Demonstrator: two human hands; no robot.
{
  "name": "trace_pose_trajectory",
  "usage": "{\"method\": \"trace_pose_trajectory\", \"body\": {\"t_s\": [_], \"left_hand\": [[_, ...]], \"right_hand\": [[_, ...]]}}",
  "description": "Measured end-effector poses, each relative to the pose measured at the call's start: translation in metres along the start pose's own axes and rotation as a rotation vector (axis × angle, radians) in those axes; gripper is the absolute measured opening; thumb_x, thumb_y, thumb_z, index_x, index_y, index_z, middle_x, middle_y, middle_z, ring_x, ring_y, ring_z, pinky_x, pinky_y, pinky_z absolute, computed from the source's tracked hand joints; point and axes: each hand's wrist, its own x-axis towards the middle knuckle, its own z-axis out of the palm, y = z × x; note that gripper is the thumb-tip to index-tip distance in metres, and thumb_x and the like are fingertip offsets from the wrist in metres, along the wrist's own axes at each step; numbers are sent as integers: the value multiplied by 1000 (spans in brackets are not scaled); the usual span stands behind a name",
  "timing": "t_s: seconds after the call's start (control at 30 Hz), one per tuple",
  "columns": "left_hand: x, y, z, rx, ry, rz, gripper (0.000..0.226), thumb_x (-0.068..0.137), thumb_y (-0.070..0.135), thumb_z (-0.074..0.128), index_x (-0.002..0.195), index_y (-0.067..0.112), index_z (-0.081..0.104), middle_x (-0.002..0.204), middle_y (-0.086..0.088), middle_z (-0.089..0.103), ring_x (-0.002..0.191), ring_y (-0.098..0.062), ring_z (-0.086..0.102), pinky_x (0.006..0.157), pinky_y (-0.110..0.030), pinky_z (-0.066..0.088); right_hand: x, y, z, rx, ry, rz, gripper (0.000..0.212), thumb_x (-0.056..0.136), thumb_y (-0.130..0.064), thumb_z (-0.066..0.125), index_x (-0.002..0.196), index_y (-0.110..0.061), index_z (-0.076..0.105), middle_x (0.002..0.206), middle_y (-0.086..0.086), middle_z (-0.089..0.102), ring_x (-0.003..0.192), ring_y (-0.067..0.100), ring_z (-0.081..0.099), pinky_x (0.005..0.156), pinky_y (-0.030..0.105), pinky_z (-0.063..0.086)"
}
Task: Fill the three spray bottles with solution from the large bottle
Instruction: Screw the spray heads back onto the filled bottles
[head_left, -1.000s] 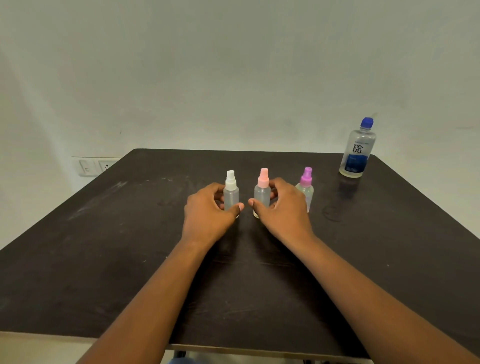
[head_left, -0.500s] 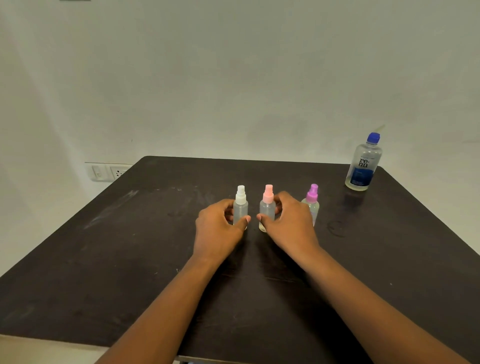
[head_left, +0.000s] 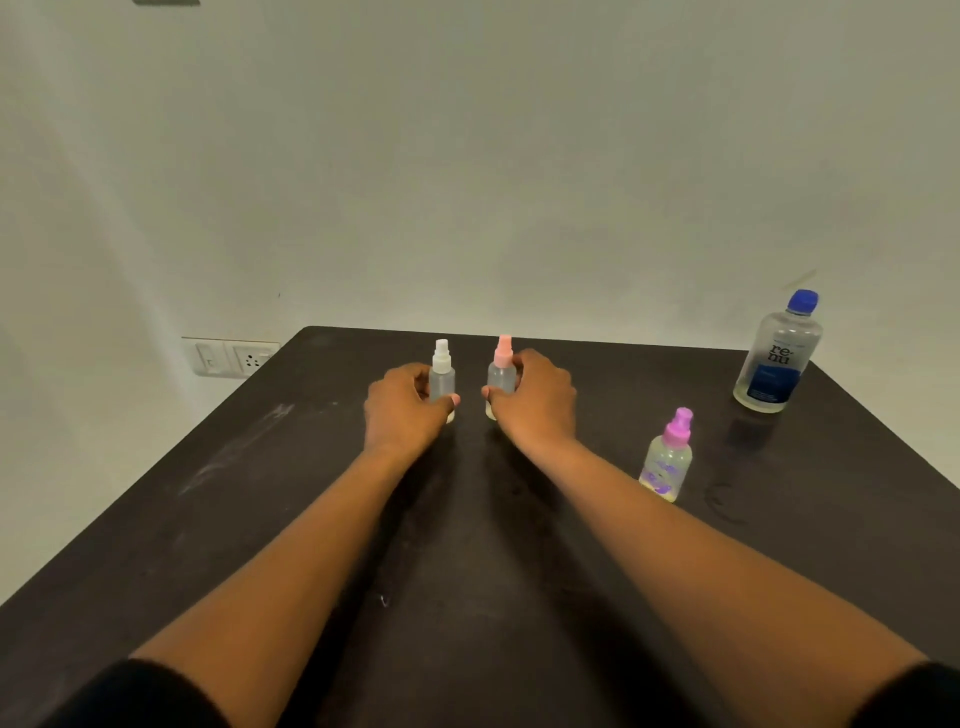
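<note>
The left hand (head_left: 402, 410) gripped the white-cap bottle (head_left: 442, 382), with fingers curled behind it and the thumb in front. The right hand (head_left: 537, 402) gripped the pink-cap bottle (head_left: 502, 376) in the same way. Both bottles stood upright near the far edge of the table (head_left: 260, 519), just beside each other but apart, about at the middle of that edge. The purple-cap bottle (head_left: 667, 460) stood upright toward the right edge, well apart from the two held bottles and nearer to the person, and no hand touched it. It had a coloured print on its front. The large bottle (head_left: 777, 358) with a blue cap and a dark blue label stood at the far right corner. A wall socket (head_left: 231, 357) was on the wall beyond the far left corner.
</note>
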Motion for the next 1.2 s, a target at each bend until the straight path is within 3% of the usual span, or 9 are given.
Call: {"method": "trace_pose_trajectory", "body": {"t_s": [0.17, 0.37, 0.7, 1.0, 1.13, 1.2], "left_hand": [[50, -13, 3, -70, 83, -87, 32, 82, 29, 87, 111, 21, 75, 109, 0, 77, 99, -18, 70, 90, -31, 53], [107, -30, 3, -54, 112, -141, 39, 85, 28, 85, 120, 19, 73, 120, -2, 75, 112, -23, 70, 98, -35, 52], [139, -54, 16, -60, 70, -157, 45, 90, 25, 80, 132, 18, 65, 132, -6, 70, 122, -28, 65, 104, -39, 49], [146, -50, 26, -7, 35, -169, 46, 94, 25, 76, 136, 16, 60, 138, -8, 67, 127, -32, 62, 108, -42, 48], [133, -47, 22, 28, 54, -197, 63, 90, 28, 81, 141, 9, 50, 140, -9, 62, 129, -31, 60, 106, -42, 49], [118, -42, 19, 40, 87, -188, 74, 90, 27, 80, 150, 8, 42, 147, -12, 55, 135, -32, 56, 111, -46, 48]], "right_hand": [[47, -8, 40, -36, -27, -50, 38, 93, -33, 77, 122, -14, 62, 117, 8, 71, 110, 33, 67, 81, 35, 50], [92, -18, 79, 16, 14, -41, 40, 95, -25, 75, 127, -9, 58, 124, 14, 67, 115, 38, 64, 89, 40, 50], [127, -7, 101, -8, 24, 5, 42, 98, -24, 70, 134, -9, 52, 130, 15, 62, 119, 37, 61, 82, 33, 39], [129, -3, 102, -27, 27, -3, 47, 98, -29, 72, 135, -9, 51, 131, 15, 62, 120, 35, 62, 93, 40, 50], [118, -11, 94, -6, 5, 48, 53, 96, -31, 75, 135, -7, 48, 133, 15, 60, 123, 35, 60, 94, 41, 51], [104, -15, 86, 11, 28, 24, 47, 97, -25, 73, 133, -6, 50, 132, 15, 59, 122, 35, 60, 94, 39, 49]]}}
